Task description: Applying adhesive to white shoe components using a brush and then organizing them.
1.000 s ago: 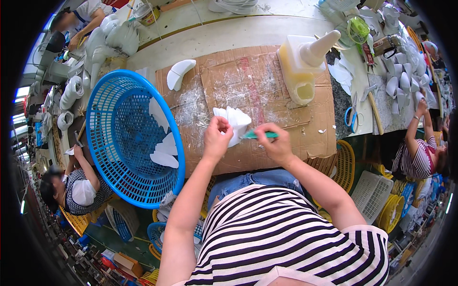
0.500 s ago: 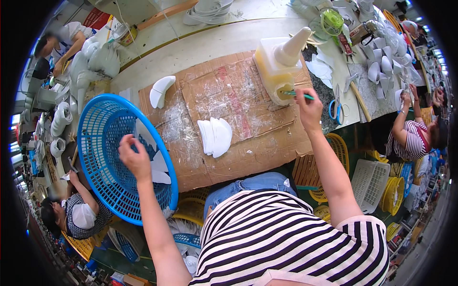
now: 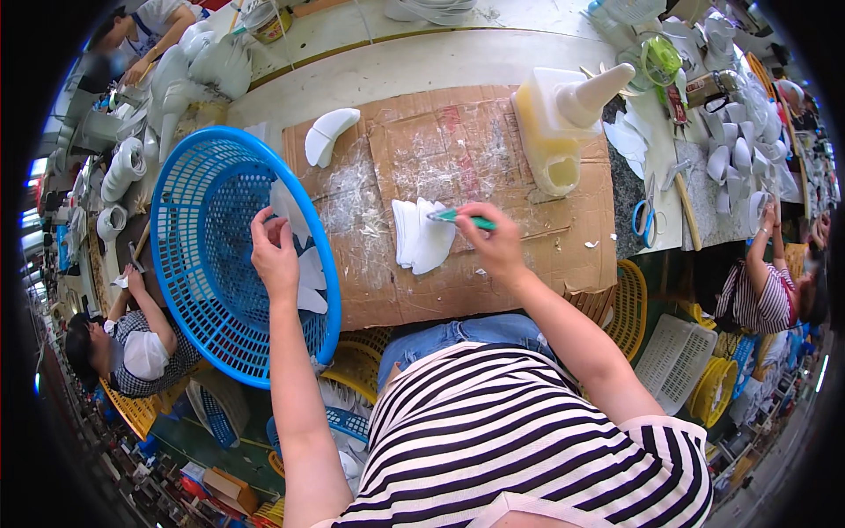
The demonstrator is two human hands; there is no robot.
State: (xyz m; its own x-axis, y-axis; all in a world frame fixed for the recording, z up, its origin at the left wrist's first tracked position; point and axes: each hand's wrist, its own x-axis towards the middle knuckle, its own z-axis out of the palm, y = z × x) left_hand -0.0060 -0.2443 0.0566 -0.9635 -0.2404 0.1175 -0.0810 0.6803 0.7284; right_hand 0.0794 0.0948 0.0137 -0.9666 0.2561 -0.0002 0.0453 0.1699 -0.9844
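Note:
My right hand (image 3: 495, 242) grips a small green-handled brush (image 3: 462, 218), its tip at the upper part of a fanned stack of white cut pieces (image 3: 427, 248) on the cardboard. Inside the rim of a blue plastic basket (image 3: 231, 134), my left hand (image 3: 275, 255) hangs with bent fingers apart, nothing visible in them. Loose white pieces (image 3: 310, 280) lie in the basket beside that hand. Another small white stack (image 3: 329, 134), curved in shape, rests near the cardboard's far left corner. A translucent bottle (image 3: 537, 114) of yellowish liquid, with a cone-shaped spout and an opening low in front, stands far right.
Worn cardboard (image 3: 352, 290) covers the work area. Blue-handled scissors (image 3: 645, 220) and a wooden-handled tool (image 3: 688, 211) lie to the right. Rolled white parts (image 3: 739, 150) pile up beyond them. Yellow baskets (image 3: 629, 308) stand below the table. Other people work at both sides.
My right hand has brought the brush from the bottle's opening leftward to the white stack. My left hand has shifted slightly right, closer to the basket's white pieces. The whole view has shifted.

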